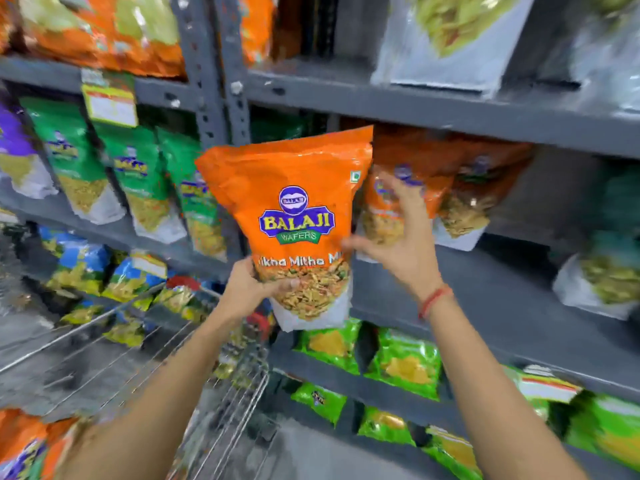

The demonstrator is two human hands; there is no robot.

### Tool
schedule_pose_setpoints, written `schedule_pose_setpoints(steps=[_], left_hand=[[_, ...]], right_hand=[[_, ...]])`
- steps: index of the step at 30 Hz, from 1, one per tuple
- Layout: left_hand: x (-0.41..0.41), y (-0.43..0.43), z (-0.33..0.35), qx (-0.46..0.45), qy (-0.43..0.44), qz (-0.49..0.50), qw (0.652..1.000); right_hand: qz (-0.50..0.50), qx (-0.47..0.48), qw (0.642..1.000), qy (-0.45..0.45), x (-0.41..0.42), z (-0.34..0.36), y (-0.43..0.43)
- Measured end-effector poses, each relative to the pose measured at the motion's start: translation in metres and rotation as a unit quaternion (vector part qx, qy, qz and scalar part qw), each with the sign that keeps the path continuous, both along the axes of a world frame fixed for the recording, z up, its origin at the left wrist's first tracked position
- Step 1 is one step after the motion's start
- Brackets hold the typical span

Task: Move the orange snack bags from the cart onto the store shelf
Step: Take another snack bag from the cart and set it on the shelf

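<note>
An orange snack bag (294, 202) is held upright in front of the grey shelf (485, 292). My left hand (252, 289) grips its lower left corner. My right hand (398, 244) has its fingers spread, with the thumb at the bag's right edge and the fingers against the orange bags on the shelf (446, 188). Those bags stand leaning on the middle shelf board, just right of the held bag. More orange bags (24, 441) lie in the wire cart (207, 358) at the lower left.
Green bags (135, 174) fill the shelf to the left, with blue and yellow bags (79, 268) below them. Bright green bags (398, 362) sit on the lower right shelves. A grey upright post (207, 81) divides the two shelf bays. White and green bags (602, 282) stand far right.
</note>
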State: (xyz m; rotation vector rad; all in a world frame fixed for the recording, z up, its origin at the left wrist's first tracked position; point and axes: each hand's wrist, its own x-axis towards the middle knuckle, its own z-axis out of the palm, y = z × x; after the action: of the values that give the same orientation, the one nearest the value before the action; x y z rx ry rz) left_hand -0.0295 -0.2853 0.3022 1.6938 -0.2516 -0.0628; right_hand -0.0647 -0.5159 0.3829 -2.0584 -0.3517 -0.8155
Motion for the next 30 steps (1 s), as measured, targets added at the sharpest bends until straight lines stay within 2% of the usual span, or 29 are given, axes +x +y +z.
schedule_pose_setpoints(steps=[2,5,9,14,17,22,30], left_hand=[[0.009,-0.047,0.006,-0.014,-0.007,-0.032,0.999],[0.017,-0.113,0.010,-0.009,-0.006,-0.070,0.998],[0.026,-0.201,0.009,0.025,-0.013,-0.113,0.993],[0.039,-0.295,0.013,0.041,-0.007,-0.147,0.988],[0.057,-0.335,-0.007,0.047,0.043,-0.170,0.983],[0.071,-0.370,-0.062,0.081,0.057,-0.194,0.976],[0.101,-0.384,-0.065,0.055,0.084,-0.190,0.977]], right_hand=[[0.037,0.032,0.988,0.149,-0.016,-0.032,-0.039],[0.042,0.041,0.968,0.243,-0.030,-0.067,-0.088],[-0.057,0.080,0.964,0.245,-0.038,-0.081,-0.163],[-0.094,0.095,0.959,0.251,-0.025,-0.086,-0.246],[-0.114,0.101,0.948,0.279,-0.013,-0.103,-0.286],[-0.166,0.113,0.936,0.288,-0.002,-0.127,-0.316],[-0.185,0.101,0.928,0.307,0.030,-0.130,-0.328]])
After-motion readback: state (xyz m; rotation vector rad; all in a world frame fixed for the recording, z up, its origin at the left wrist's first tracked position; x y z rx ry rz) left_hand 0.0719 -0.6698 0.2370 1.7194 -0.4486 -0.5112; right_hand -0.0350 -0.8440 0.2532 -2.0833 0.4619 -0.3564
